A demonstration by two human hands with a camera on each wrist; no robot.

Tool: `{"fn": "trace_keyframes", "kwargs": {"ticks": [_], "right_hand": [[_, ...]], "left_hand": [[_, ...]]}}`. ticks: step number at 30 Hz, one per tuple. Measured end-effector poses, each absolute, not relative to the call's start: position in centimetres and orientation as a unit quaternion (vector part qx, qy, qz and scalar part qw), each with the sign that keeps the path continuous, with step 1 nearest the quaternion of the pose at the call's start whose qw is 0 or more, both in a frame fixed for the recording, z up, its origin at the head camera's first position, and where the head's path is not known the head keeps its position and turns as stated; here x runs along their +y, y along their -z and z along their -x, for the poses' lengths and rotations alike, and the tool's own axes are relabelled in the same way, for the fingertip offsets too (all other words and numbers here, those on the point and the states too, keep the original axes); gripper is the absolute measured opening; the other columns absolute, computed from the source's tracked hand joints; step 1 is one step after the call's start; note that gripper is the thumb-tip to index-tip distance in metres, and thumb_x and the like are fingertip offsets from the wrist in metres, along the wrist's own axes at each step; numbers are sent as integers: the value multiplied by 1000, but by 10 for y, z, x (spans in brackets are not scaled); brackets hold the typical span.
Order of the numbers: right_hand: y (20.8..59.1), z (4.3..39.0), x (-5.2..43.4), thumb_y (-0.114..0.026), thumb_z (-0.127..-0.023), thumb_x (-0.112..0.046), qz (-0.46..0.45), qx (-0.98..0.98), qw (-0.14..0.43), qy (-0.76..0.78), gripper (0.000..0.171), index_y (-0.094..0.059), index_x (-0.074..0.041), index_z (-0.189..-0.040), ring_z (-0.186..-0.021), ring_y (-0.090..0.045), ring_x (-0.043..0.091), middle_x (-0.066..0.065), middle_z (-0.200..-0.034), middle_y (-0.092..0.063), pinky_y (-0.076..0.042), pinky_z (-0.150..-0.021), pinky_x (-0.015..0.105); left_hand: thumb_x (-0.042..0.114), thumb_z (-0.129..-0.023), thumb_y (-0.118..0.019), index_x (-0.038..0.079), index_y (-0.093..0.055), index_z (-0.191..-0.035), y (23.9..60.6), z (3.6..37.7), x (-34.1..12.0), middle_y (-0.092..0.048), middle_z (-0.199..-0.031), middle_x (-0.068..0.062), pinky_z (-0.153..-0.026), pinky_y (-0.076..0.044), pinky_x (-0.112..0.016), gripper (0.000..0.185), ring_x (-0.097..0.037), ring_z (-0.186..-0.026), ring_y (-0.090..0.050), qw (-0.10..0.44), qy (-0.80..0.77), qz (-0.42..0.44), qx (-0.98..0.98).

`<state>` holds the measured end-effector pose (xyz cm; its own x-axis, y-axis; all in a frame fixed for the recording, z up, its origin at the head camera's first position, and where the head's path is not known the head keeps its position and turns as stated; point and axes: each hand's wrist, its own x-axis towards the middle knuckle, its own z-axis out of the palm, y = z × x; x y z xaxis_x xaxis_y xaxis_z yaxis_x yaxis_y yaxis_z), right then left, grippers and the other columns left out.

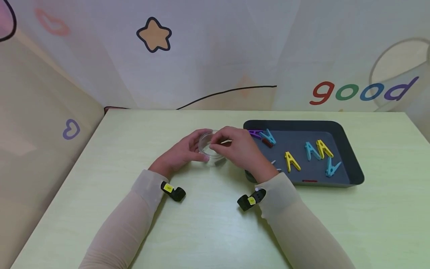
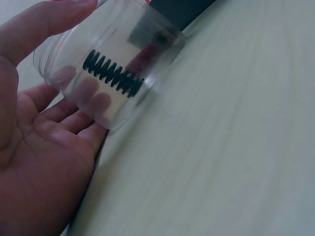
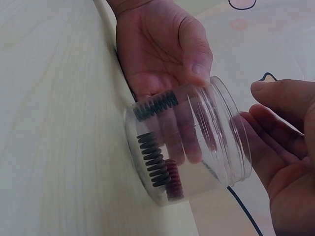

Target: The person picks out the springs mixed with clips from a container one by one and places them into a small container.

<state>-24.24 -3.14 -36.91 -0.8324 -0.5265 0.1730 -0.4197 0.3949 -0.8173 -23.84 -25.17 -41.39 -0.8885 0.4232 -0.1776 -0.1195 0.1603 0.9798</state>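
Note:
My left hand (image 1: 183,151) holds a clear plastic jar (image 3: 197,182), thumb on one side near the rim and fingers round the other. The jar stands on the table, its mouth uncovered. Inside lie a black coil spring (image 3: 152,160), a dark green spring (image 3: 156,105) and a dark red spring (image 3: 173,182), all near the bottom. Over the mouth is my right hand (image 1: 236,145), thumb and fingers bent toward each other. In the right wrist view its thumb and forefinger stand apart at the rim, with nothing seen between them.
A dark grey tray (image 1: 351,164) lies to the right, partly behind my right forearm. In it are several yellow clothespins (image 1: 292,161), blue clothespins (image 1: 311,150), a purple clothespin (image 1: 255,133), a reddish-brown spring (image 1: 267,142) and a red spring (image 1: 309,181). A printed cloth hangs behind the table.

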Motion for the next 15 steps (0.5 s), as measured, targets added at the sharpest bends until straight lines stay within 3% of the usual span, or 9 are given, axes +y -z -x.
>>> {"fn": "trace_keyframes", "kwargs": {"ticks": [15], "right_hand": [[362,243,-26,-71,-88,-17,279,829,50,483,6,-70,-13,-93,-94,-65,14,1,-99,-66,-57,-87,32]], "left_hand": [[8,-81,-75,26,-36,-146,416,240,-252,-41,-148,5,-117,-28,-42,77,-16,-139,-36,209,-637,-110,734]]}}
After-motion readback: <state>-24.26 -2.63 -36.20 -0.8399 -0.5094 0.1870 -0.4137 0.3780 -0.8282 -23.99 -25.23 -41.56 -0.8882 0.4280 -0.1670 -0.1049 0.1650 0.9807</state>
